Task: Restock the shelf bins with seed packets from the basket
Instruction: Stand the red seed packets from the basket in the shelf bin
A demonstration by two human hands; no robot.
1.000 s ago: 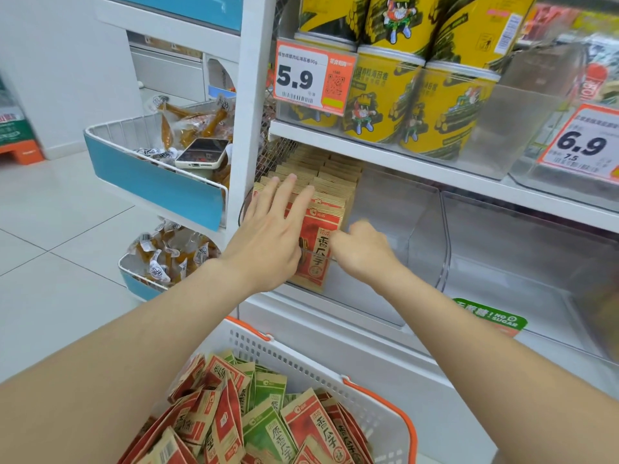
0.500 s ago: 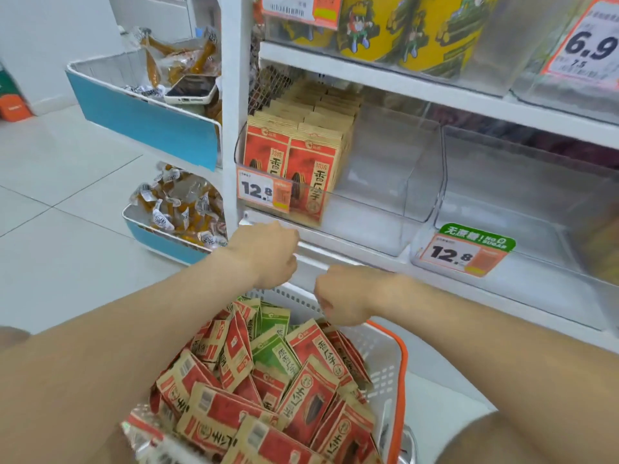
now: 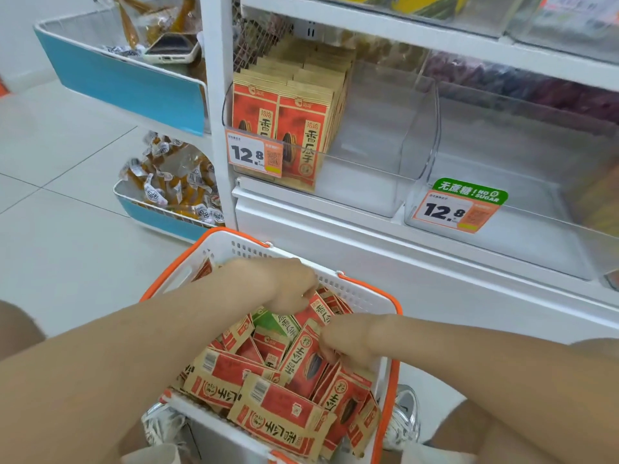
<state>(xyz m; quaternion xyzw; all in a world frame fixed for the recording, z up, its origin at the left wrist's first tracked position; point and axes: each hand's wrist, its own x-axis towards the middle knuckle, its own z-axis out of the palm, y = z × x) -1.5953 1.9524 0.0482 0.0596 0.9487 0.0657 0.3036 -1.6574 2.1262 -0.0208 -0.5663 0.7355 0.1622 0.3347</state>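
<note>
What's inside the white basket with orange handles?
Piled red seed packets, one green packet, with the left hand and right hand among them. The pile hides the bottom of the basket.

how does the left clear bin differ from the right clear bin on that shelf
The left bin holds upright rows of red seed packets along its left side; the right bin shows no packets in the part in view. The left bin's price tag is plain orange and white; the right bin's tag carries a green no sugar header. Both are clear plastic, sit on the same shelf and are marked 12.8.
</note>
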